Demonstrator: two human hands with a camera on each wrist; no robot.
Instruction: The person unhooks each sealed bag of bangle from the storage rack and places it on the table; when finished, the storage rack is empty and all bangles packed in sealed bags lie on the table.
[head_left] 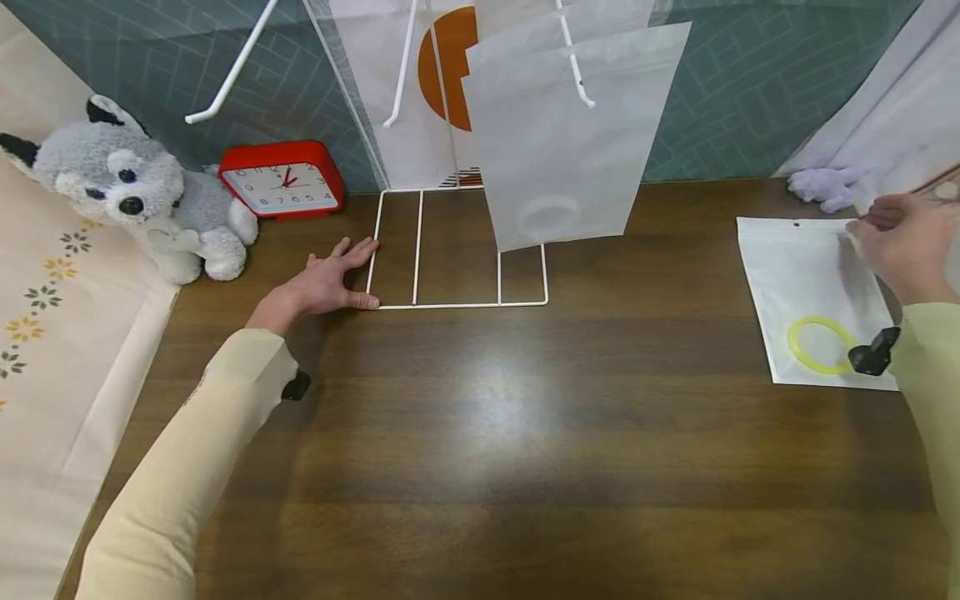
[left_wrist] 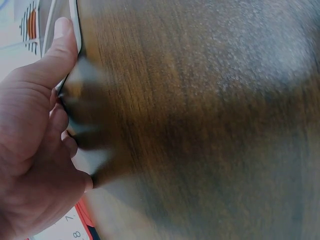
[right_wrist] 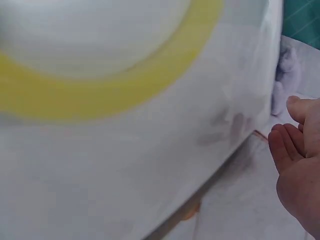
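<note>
My left hand (head_left: 322, 279) rests at the left side of a white wire rack's base (head_left: 457, 306), its fingers spread. In the left wrist view, the straight thumb (left_wrist: 62, 42) lies against the rack's wire near a corner. On the far right, a white paper bag (head_left: 795, 267) with a yellow ring handle (head_left: 792, 343) lies on the table. My right hand (head_left: 911, 246) is beside that bag's upper right corner. In the right wrist view its slightly bent fingers (right_wrist: 282, 147) hold nothing and look apart from the bag. Other white bags (head_left: 570, 150) hang from a rack prong.
A plush husky (head_left: 131, 187) and a red clock (head_left: 285, 179) stand left of the rack. Bare white prongs (head_left: 232, 75) jut forward above the table (head_left: 480, 450). A small lilac plush (head_left: 825, 185) sits behind the bag at right.
</note>
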